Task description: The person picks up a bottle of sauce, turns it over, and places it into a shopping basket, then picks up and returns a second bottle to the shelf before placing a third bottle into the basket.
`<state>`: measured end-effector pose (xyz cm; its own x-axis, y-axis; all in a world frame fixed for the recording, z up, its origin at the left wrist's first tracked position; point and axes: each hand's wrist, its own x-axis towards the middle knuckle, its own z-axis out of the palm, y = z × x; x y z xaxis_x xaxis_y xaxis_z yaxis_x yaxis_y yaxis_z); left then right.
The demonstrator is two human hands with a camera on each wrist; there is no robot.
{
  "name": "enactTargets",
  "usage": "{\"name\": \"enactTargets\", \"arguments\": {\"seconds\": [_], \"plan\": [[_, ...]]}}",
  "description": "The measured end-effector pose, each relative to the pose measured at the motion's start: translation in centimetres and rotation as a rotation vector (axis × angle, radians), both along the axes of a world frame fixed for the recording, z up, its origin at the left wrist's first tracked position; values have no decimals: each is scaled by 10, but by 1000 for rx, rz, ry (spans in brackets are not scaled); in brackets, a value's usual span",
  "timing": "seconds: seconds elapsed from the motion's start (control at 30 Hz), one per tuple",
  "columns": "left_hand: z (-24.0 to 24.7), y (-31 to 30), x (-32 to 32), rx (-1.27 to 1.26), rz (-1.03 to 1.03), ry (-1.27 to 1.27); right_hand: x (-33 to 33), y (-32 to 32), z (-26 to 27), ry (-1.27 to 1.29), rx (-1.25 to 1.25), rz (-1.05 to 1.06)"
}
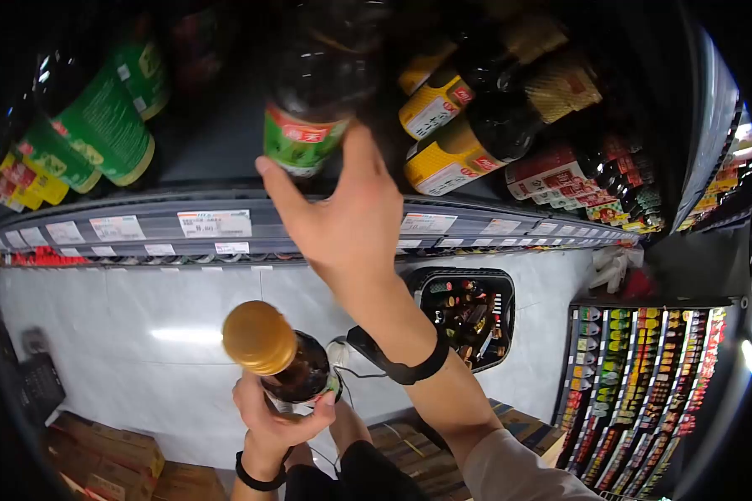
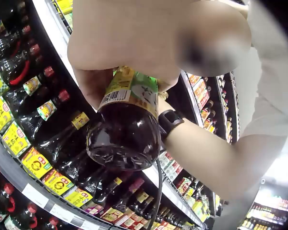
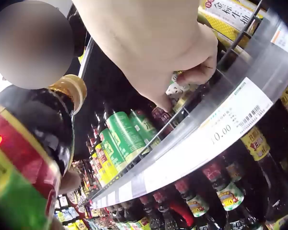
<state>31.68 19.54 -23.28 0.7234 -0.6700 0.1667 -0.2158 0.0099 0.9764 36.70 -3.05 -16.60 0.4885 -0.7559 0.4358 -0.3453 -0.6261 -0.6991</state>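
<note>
My left hand (image 1: pixel 280 426) grips a dark sauce bottle (image 1: pixel 305 371) with a gold cap, low in the head view. Its base and yellow-green label show in the left wrist view, where the left hand (image 2: pixel 120 43) wraps its upper part. Up at the shelf, the right hand (image 1: pixel 347 217) holds a second dark sauce bottle (image 1: pixel 305 138) by its lower part, thumb on one side and fingers on the other. That bottle has a red and green label. From the right wrist, the right hand (image 3: pixel 158 48) covers most of it, leaving a label patch (image 3: pixel 176 88) in sight.
Green-labelled bottles (image 1: pixel 104 129) stand left on the shelf, yellow-labelled bottles (image 1: pixel 455 159) right. Price tags line the shelf edge (image 1: pixel 309 219). A black basket (image 1: pixel 510 334) holding several bottles sits on the floor. Cardboard boxes (image 1: pixel 100 455) lie lower left; another stocked rack (image 1: pixel 643 376) stands right.
</note>
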Motion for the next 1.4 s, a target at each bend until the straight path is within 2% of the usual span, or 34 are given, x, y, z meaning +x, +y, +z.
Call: {"name": "enactTargets", "arguments": {"seconds": [0.17, 0.33, 0.37, 0.43, 0.53, 0.67, 0.73, 0.8, 0.83, 0.93, 1.03, 1.2, 1.27, 1.33, 1.4], "plan": [[4, 7, -1, 36, 40, -157, -10, -7, 4, 98, -127, -80], [-2, 14, 9, 41, 2, -127, -16, -24, 15, 221, -30, -233], [-4, 15, 11, 33, 1, -115, -14, -31, 12, 144, 23, -187], [-6, 15, 17, 2, 20, -107, -9, -43, 11, 240, -56, -230], [-4, 21, 24, 13, 47, -131, 2, -63, 5, 195, 48, -151], [14, 29, 31, 29, 94, -151, 31, -104, -21, 27, 61, -103], [18, 31, 32, 5, 133, -175, 42, -121, -25, 122, 98, -171], [25, 35, 34, -4, 102, -97, 52, -130, -21, 364, 92, -274], [28, 37, 35, -7, 91, -57, 57, -128, -15, 444, 4, -294], [24, 51, 33, -29, 59, -101, 72, -132, 0, 547, 115, -324], [25, 59, 32, -11, 44, -98, 84, -164, -20, 550, -57, -202], [23, 71, 31, 51, 6, 14, 102, -195, -35, 665, -239, -118], [17, 75, 26, 88, 46, -55, 103, -212, -46, 565, -374, -63], [12, 77, 24, 101, 52, -64, 104, -214, -49, 712, -683, -164], [12, 77, 21, 106, 50, -75, 106, -213, -47, 679, -633, -176]]}}
